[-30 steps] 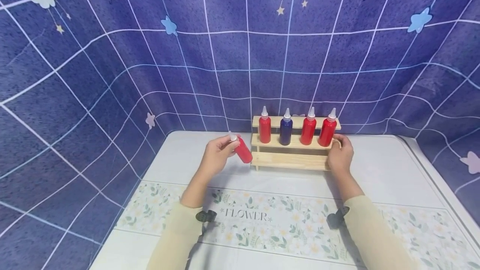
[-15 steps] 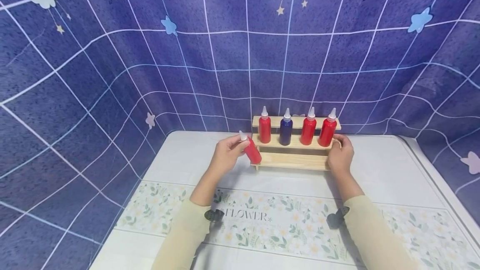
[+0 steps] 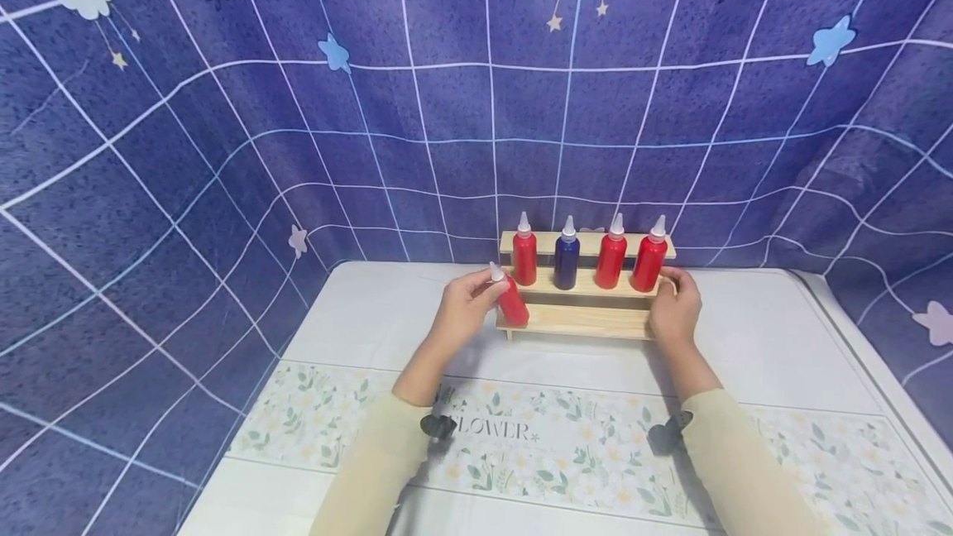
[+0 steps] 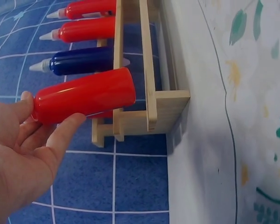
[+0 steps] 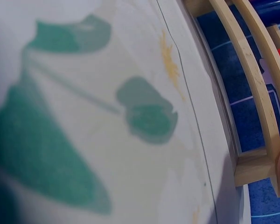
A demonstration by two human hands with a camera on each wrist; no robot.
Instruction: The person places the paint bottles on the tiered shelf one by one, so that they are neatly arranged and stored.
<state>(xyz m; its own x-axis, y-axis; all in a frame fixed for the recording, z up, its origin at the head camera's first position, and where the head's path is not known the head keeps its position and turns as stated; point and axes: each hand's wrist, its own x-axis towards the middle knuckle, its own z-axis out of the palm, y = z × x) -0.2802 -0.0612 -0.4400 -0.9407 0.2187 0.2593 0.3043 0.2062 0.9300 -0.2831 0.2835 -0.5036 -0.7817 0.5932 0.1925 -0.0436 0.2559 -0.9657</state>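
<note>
My left hand [image 3: 460, 311] pinches a red squeeze bottle [image 3: 514, 304] near its white nozzle cap. Tilted, the bottle has its base over the left end of the lower step of a wooden tiered rack [image 3: 588, 321]; whether it touches is unclear. In the left wrist view, thumb and fingers surround the neck of the red bottle [image 4: 86, 95]. My right hand [image 3: 676, 313] grips the rack's right end; only a sliver of it enters the right wrist view. On the middle step stand a red bottle [image 3: 524, 259], a dark blue bottle [image 3: 566, 263] and two more red ones.
Under the rack is a white table [image 3: 387, 313] with a floral printed band [image 3: 536, 470] reading "FLOWER". A blue gridded curtain [image 3: 447, 106] hangs close behind the rack and along the sides.
My left hand has carried the red bottle rightward, from beside the rack to over its lower step's left end. The right hand and the rack stay where they were.
</note>
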